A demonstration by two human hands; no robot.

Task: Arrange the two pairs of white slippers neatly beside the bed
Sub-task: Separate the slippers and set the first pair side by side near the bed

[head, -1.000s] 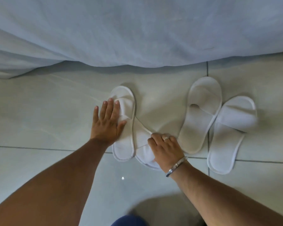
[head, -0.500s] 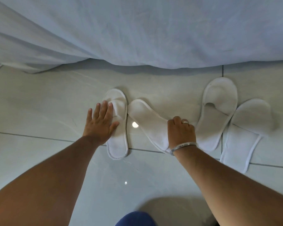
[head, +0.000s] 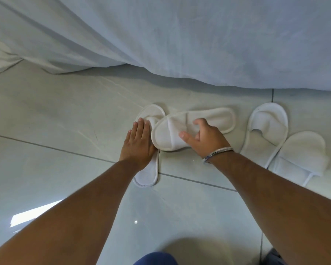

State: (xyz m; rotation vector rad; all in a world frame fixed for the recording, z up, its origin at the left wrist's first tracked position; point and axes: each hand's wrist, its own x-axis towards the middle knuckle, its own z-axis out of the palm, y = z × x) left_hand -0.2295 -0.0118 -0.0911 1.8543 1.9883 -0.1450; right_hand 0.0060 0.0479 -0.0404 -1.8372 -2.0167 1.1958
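We see our right hand gripping a soft white slipper turned sideways at twelve o'clock, our left hand flat and open on its mate, the other pair lying at two o'clock beside the bed sheet.

Four white slippers are on the floor: slipper one lies nearest the floor's left side, slipper two crosses over its toe, slipper three lies further right near the sheet's hem, and slipper four lies nearest the right edge, touching the third. Two hands show, the left hand and the right hand. One bangle circles the right wrist. One sheet hangs along the floor's far edge.
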